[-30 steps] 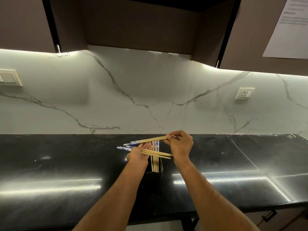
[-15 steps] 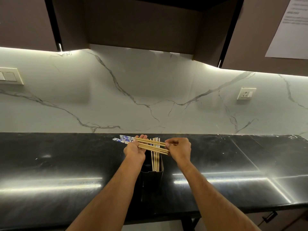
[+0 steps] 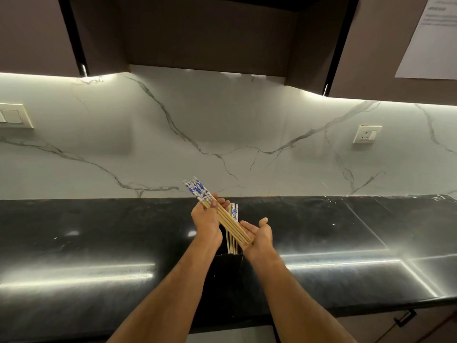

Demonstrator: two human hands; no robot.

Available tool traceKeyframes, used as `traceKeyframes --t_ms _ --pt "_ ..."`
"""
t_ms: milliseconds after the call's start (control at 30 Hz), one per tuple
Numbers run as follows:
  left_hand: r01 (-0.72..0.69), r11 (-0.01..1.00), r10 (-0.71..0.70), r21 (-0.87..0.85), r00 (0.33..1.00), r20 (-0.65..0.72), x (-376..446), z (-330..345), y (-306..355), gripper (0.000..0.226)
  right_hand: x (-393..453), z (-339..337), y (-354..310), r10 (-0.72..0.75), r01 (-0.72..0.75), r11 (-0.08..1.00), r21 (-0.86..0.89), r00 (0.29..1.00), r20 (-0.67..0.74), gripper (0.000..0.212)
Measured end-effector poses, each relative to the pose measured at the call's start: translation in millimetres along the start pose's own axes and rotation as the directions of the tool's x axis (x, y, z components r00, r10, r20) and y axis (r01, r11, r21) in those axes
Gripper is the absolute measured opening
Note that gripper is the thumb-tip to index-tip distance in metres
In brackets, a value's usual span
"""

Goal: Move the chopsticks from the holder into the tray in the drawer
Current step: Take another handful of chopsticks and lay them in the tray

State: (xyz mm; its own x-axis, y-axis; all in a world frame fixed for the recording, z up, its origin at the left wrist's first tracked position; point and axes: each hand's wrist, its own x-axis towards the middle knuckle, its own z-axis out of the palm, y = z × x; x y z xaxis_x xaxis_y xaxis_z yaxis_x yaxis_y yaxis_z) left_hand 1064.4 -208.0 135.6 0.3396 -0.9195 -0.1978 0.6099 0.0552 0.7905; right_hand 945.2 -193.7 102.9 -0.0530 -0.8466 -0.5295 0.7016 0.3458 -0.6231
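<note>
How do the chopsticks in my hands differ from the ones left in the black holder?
The handheld bundle of wooden chopsticks lies tilted, gripped by the left hand, tips on the open right hand; the remaining chopsticks stand upright in the black holder. Both have blue-and-white patterned ends.

Printed lines stand on the white paper sheet point(image 3: 431, 43) stuck to the upper right cabinet point(image 3: 385, 58), too blurred to read.
</note>
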Motion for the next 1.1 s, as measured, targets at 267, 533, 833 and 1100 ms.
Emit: traceKeyframes --t_ms 267,533,833,1100 --pt "0.008 0.999 -0.008 0.053 1.0 0.009 -1 -3 -5 0.017 1 -3 7 0.01 -0.016 0.992 -0.123 0.999 -0.051 0.073" --pt "0.015 0.993 -0.025 0.119 0.996 0.083 -5 4 -13 0.019 12 -6 13 0.032 -0.033 0.999 -0.024 0.999 -0.026 0.078" --pt "-0.016 0.945 -0.037 0.327 0.987 0.157 -7 -5 -10 0.02 7 -16 -12 -0.292 0.201 0.85 -0.487 0.949 -0.118 0.041" --pt "0.029 0.817 -0.324 0.576 0.849 0.418 -27 -16 -14 0.019 -23 27 -58 -0.293 0.563 0.576 -0.592 0.819 0.494 0.053"
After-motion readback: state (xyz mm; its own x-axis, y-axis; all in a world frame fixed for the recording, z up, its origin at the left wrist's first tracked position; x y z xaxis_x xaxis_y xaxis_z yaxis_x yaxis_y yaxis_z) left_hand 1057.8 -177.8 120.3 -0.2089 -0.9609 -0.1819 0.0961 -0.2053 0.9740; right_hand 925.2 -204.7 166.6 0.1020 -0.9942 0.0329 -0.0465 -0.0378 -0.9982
